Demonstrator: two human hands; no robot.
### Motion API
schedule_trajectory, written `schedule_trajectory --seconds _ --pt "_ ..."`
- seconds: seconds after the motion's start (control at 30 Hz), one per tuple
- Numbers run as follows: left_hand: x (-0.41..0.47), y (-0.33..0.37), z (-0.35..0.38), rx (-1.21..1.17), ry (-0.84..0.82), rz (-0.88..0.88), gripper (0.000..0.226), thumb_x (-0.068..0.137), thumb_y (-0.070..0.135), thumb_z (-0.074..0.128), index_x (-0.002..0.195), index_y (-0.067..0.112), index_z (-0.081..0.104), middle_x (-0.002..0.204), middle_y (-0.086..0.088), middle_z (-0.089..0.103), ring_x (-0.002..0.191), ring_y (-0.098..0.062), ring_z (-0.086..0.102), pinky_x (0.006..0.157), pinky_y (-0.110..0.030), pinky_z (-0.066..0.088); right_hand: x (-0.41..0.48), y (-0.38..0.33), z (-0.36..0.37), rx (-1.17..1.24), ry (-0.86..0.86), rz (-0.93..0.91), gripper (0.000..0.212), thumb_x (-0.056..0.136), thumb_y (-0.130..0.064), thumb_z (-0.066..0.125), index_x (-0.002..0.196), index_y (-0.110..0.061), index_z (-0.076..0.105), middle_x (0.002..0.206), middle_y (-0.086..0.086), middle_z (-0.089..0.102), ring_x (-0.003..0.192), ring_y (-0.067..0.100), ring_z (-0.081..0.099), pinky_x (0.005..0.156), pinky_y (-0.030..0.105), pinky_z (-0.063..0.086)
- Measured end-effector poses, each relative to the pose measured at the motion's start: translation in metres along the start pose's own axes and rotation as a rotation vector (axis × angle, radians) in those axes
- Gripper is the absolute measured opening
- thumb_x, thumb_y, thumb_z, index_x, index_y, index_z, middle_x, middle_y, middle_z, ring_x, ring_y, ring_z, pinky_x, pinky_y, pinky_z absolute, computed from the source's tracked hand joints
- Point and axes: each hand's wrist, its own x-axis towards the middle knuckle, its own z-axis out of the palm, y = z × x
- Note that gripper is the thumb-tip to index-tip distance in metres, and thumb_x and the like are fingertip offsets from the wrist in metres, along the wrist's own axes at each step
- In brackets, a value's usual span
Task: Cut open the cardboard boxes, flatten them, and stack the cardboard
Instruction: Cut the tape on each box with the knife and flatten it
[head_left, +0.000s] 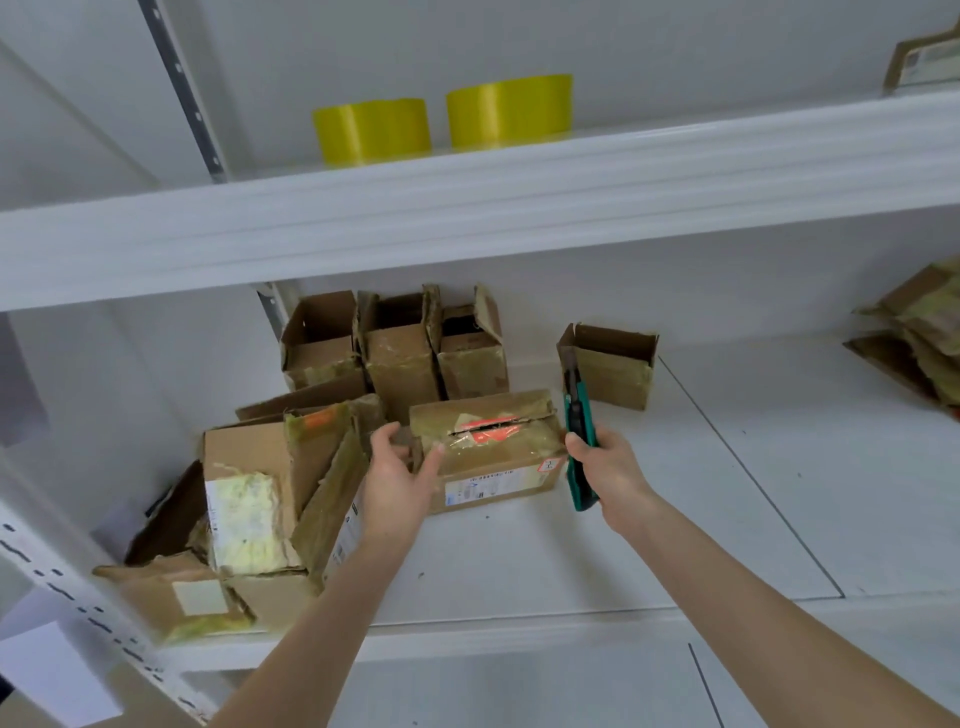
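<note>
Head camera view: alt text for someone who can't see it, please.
The left hand holds a taped cardboard box on a white shelf while the right hand grips a green utility knife. Opened boxes stand behind.

Left yellow roll (371, 130) and right yellow roll (509, 109) stand side by side on the white upper shelf (467, 218). A grey slotted rail (182, 88) rises behind this shelf, left of the rolls. A white lower shelf (675, 493) lies beneath.
</note>
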Motion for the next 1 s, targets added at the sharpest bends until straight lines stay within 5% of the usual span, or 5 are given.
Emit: schedule_trajectory --seconds 0.27,0.47,0.57,0.8,1.0 --pt "0.017 0.002 0.001 0.409 -0.232 0.13 0.1 0.075 0.048 0.075 0.152 0.027 0.015 0.158 0.005 0.005 0.142 -0.023 0.021 0.107 -0.04 0.035 0.002 0.006 0.001 0.058 -0.002 0.042 0.029 0.1 -0.021 0.049 0.129 -0.017 0.053 0.104 -0.001 0.062 0.104 0.027 0.059 0.096 0.046 0.047" --pt "0.04 0.014 0.006 0.928 -0.285 0.258 0.117 0.06 0.077 0.068 0.151 0.029 0.011 0.147 -0.005 0.022 0.136 -0.027 0.023 0.112 -0.045 0.026 0.005 0.009 -0.003 0.066 -0.028 0.041 0.021 0.1 -0.016 0.049 0.121 -0.019 0.053 0.099 0.0 0.064 0.104 0.027 0.06 0.1 0.051 0.046" --pt "0.056 0.024 0.008 1.008 -0.41 0.338 0.11 0.062 0.068 0.072 0.15 0.028 0.018 0.144 -0.004 0.029 0.132 -0.026 0.03 0.106 -0.044 0.036 0.007 0.007 -0.004 0.1 -0.057 0.065 0.013 0.1 -0.015 0.05 0.111 -0.017 0.056 0.103 0.008 0.067 0.107 0.031 0.061 0.1 0.049 0.047" --pt "0.071 0.044 -0.008 0.123 -0.585 -0.275 0.048 0.074 0.046 0.075 0.11 0.021 0.056 0.095 0.001 0.072 0.086 -0.014 0.069 0.067 -0.031 0.058 0.012 0.013 -0.031 0.262 -0.023 0.162 0.021 0.1 -0.024 0.05 0.114 -0.011 0.058 0.097 0.0 0.062 0.085 0.016 0.057 0.087 0.04 0.048" --pt "0.054 0.036 0.0 -0.347 -0.501 -0.503 0.04 0.08 0.035 0.075 0.114 0.016 0.065 0.092 -0.002 0.075 0.087 -0.017 0.072 0.08 -0.038 0.058 0.009 0.011 -0.026 0.406 -0.118 0.169 0.02 0.102 -0.024 0.046 0.111 -0.01 0.058 0.098 0.001 0.068 0.083 0.014 0.059 0.075 0.03 0.046"
